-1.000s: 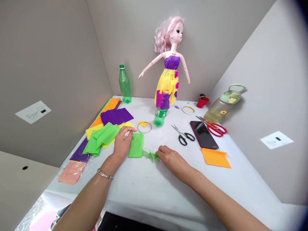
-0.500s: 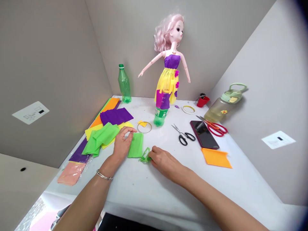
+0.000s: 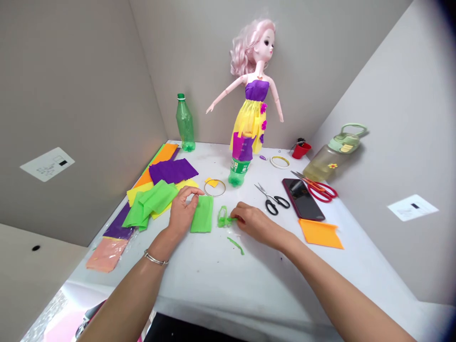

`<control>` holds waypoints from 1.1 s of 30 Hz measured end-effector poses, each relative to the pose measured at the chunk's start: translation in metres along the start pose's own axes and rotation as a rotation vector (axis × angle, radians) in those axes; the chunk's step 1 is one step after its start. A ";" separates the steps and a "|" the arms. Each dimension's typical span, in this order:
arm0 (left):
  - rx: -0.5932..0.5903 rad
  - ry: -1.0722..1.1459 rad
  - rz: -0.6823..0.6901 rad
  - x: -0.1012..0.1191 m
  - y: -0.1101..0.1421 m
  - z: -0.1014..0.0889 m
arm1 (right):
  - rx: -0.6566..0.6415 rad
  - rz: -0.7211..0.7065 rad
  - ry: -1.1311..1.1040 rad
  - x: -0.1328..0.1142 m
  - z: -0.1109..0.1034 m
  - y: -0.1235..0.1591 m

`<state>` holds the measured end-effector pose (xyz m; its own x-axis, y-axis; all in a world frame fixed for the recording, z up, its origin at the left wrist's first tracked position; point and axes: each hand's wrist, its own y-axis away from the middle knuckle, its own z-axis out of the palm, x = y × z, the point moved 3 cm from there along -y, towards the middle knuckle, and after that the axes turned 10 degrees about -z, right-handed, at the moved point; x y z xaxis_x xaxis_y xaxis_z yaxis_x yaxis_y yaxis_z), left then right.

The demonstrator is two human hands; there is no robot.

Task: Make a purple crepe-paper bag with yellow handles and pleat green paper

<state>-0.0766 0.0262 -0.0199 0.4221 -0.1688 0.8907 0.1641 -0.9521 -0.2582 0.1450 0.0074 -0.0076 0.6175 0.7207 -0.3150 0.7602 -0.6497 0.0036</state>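
The left hand (image 3: 182,213) rests with fingers lightly curved, not closed, their tips touching the upper left edge of a green crepe paper strip (image 3: 202,217). The right hand (image 3: 251,221) holds a narrow pinch on the end of a twisted green crepe scrap (image 3: 223,217), which sits just beside that strip's right edge. A loose thin green shred (image 3: 235,245) lies below the right hand, apart from it. Black-handled scissors (image 3: 272,202) stand near the right hand on its far side, with a phone (image 3: 302,199) beyond them. A heap of green crepe sheets (image 3: 151,204) lies just left of the left hand. The front edge of the white table (image 3: 228,298) lies well below both hands.
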 end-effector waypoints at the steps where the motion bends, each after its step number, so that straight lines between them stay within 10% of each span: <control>1: -0.001 -0.001 0.000 0.000 0.000 0.000 | 0.009 -0.015 -0.014 0.001 -0.004 0.000; 11: -0.003 -0.006 0.000 0.000 -0.001 0.001 | 0.120 -0.259 -0.077 -0.033 0.006 0.004; 21: -0.015 0.006 -0.003 0.002 0.001 0.001 | 0.166 -0.150 -0.180 -0.034 0.022 0.065; 33: -0.016 -0.006 -0.011 -0.003 -0.001 0.002 | 0.046 0.068 -0.179 -0.031 -0.004 0.005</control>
<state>-0.0758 0.0279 -0.0235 0.4259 -0.1569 0.8910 0.1546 -0.9577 -0.2426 0.1300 -0.0172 0.0060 0.6180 0.6232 -0.4792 0.7055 -0.7086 -0.0117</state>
